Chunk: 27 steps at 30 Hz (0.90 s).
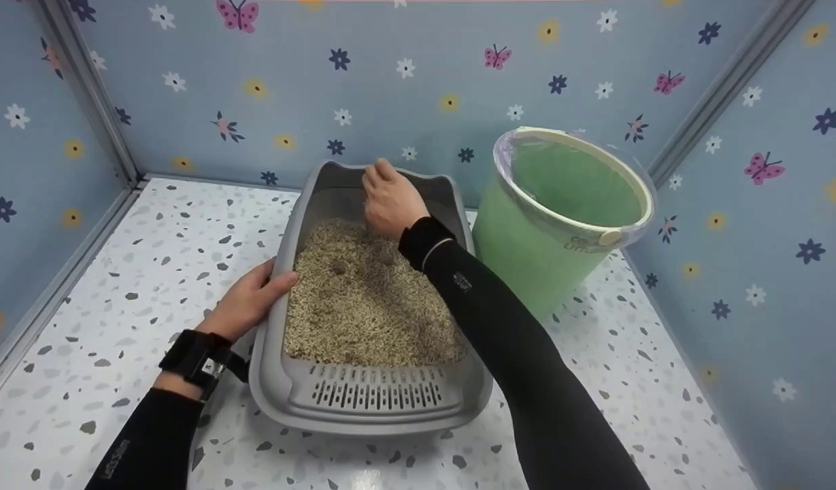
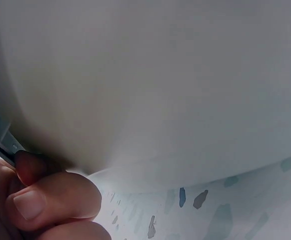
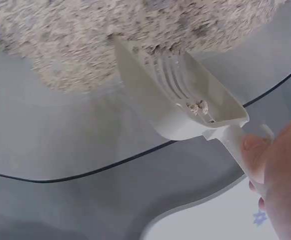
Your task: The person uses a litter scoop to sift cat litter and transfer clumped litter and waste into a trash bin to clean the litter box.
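Observation:
A grey litter box (image 1: 370, 425) filled with pale, grainy cat litter (image 1: 363, 313) stands on the floor. My left hand (image 1: 247, 299) grips its left rim, thumb on top; in the left wrist view curled fingers (image 2: 60, 197) hold the rim from beneath. Over the box's far part, my right hand (image 1: 394, 201) holds a litter scoop (image 3: 148, 110) by its handle. The scoop's front edge is in the litter in the right wrist view, with a few small clumps lying on its slots. From the head view, the hand hides the scoop. Darker patches mark the litter's surface.
To the right of the box stands a green bin (image 1: 533, 252) with a clear plastic liner folded over its rim. Blue patterned panels (image 1: 418, 88) close off the back and both sides. The floor (image 1: 132, 292) is white with grey speckles.

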Each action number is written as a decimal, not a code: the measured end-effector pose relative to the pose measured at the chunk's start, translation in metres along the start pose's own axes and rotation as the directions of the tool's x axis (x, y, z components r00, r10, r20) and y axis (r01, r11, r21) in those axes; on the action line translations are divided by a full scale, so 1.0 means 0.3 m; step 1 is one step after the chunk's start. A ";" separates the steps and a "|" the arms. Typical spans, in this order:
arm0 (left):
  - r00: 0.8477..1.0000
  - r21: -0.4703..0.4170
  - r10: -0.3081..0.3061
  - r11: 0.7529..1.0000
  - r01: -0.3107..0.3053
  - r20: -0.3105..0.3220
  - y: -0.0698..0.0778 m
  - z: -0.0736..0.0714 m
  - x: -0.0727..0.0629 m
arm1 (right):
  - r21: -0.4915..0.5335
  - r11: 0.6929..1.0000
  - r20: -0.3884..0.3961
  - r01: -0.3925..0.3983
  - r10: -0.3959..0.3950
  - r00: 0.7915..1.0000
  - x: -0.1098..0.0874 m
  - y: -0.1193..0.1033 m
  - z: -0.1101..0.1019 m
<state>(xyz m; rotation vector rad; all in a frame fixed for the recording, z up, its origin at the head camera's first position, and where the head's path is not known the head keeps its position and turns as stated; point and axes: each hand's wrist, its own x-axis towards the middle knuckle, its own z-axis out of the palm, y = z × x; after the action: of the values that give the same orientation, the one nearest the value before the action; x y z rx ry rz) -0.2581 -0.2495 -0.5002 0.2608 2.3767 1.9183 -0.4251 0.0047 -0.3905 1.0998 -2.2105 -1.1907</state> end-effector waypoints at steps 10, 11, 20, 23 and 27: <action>1.000 0.012 -0.004 1.000 0.004 0.000 -0.002 0.000 0.004 | -0.022 0.991 -0.319 0.128 -0.129 0.939 -0.026 -0.057 -0.069; 1.000 0.006 -0.004 1.000 0.004 0.001 -0.004 -0.001 0.005 | -0.031 0.989 -0.345 0.145 -0.147 0.927 -0.032 -0.062 -0.078; 1.000 -0.012 -0.004 1.000 0.004 0.008 -0.011 0.000 0.011 | -0.107 0.969 -0.467 0.225 -0.249 0.849 -0.128 -0.057 -0.130; 1.000 0.004 -0.014 1.000 0.014 0.003 -0.007 0.001 0.010 | -0.091 0.971 -0.487 0.221 -0.237 0.840 -0.161 -0.017 -0.133; 1.000 0.007 -0.020 1.000 0.020 0.004 -0.007 -0.002 0.006 | -0.065 0.981 -0.476 0.185 -0.193 0.858 -0.188 0.037 -0.121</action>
<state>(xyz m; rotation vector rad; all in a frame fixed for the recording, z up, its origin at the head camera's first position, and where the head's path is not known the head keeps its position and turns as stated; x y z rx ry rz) -0.2601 -0.2502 -0.5020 0.2398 2.3740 1.8996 -0.3720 0.0341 -0.3599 1.4524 -1.7371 -0.8782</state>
